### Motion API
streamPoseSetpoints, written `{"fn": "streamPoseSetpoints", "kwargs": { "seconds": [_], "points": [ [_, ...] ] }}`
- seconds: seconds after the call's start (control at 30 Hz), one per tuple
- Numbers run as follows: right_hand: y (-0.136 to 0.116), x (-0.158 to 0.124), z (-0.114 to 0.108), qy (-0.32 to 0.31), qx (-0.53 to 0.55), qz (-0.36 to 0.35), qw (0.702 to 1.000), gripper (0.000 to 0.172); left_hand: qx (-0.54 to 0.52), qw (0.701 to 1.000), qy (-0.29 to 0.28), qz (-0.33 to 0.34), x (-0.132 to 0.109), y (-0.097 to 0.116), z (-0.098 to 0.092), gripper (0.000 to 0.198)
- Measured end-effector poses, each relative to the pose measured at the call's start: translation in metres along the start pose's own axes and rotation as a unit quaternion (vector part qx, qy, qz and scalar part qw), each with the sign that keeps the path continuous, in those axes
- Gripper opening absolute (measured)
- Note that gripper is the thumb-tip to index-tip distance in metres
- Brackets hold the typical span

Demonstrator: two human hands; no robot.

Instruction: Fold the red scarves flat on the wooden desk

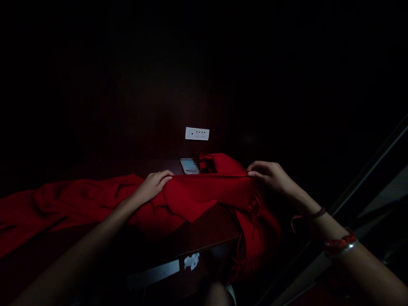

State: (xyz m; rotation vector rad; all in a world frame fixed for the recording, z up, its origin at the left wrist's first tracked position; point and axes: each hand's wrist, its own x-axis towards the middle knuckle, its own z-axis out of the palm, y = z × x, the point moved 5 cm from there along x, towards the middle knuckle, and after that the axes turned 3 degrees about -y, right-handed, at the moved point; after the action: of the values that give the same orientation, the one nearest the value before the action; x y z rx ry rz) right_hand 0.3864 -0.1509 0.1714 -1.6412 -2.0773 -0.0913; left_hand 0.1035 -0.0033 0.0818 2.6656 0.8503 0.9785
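A long red cloth (197, 193) lies across a dark wooden table (204, 231), stretching to the far left and hanging over the right edge with a fringe. My left hand (154, 183) rests on the cloth near its middle, fingers curled over a fold. My right hand (270, 175) pinches the cloth's upper edge further right. Between the two hands the cloth is pulled into a flat band. On my right wrist sit a thread band and a red and silver bangle (339, 243).
A white socket plate (197, 133) is on the dark wall behind the table. A small pale card-like object (188, 165) lies on the table behind the cloth. Something white (191, 260) lies on the floor under the table. The room is very dark.
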Motion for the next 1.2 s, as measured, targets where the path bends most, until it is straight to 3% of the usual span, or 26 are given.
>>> {"fn": "streamPoseSetpoints", "kwargs": {
  "seconds": [0.13, 0.27, 0.47, 0.57, 0.67, 0.77, 0.87, 1.0, 1.2],
  "points": [
    [-0.002, -0.001, 0.003, -0.039, 0.035, -0.010, 0.999, 0.027, -0.005, 1.000, 0.006, -0.019, 0.000, -0.008, -0.005, 0.028],
    [-0.012, -0.003, 0.004, -0.077, 0.000, -0.008, 0.997, 0.023, 0.000, 1.000, 0.001, -0.022, -0.001, -0.011, -0.005, 0.028],
    [-0.018, 0.004, 0.002, -0.039, -0.086, 0.007, 0.995, 0.017, 0.019, 1.000, -0.010, -0.004, 0.000, -0.010, -0.001, 0.029],
    [-0.013, 0.012, 0.006, -0.058, -0.111, 0.018, 0.992, 0.014, 0.024, 1.000, -0.018, 0.003, -0.001, -0.009, -0.001, 0.030],
    [-0.011, 0.019, 0.011, -0.123, -0.044, 0.031, 0.991, 0.013, 0.029, 0.999, -0.019, -0.003, -0.001, -0.011, -0.003, 0.030],
    [-0.018, 0.019, 0.009, -0.162, 0.096, 0.041, 0.981, 0.024, 0.023, 1.000, -0.013, -0.015, -0.001, -0.015, -0.008, 0.029],
    [-0.022, 0.016, 0.000, -0.117, 0.190, 0.063, 0.973, 0.031, 0.010, 1.000, -0.012, -0.015, -0.001, -0.018, -0.011, 0.028],
    [-0.012, 0.017, -0.011, -0.026, 0.214, 0.110, 0.970, 0.033, 0.017, 1.000, -0.026, 0.003, -0.001, -0.016, -0.012, 0.026],
    [0.008, 0.029, -0.030, 0.119, 0.036, 0.142, 0.982, 0.021, 0.019, 0.998, -0.023, 0.061, -0.002, 0.003, -0.004, 0.026]
  ]
}}
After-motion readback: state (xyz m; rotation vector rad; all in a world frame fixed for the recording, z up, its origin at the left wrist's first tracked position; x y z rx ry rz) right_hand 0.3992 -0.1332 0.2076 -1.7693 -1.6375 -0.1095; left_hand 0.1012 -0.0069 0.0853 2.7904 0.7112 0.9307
